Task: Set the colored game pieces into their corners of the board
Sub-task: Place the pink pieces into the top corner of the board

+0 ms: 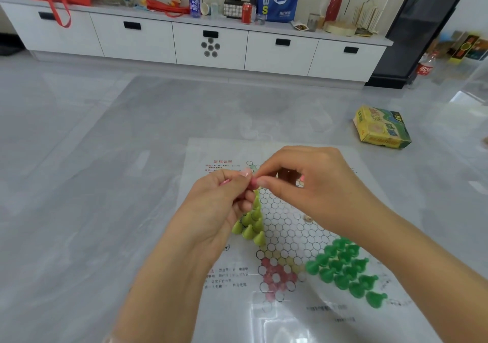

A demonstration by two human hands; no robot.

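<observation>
Head view: left hand [224,200] curled round a pink piece [254,183], right hand [311,184] pinching its tip; both grips tight, held over the board [285,226]; light green pieces [250,226] and dark green pieces [346,268] fill two corners; likely next, seat pink in the near red corner [277,276].

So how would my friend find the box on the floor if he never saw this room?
Start at the game board sheet spread on the grey floor. Look past its far right corner, toward the white cabinets: the box lies there alone. It is yellow and green cardboard, the only box near the board.
</observation>
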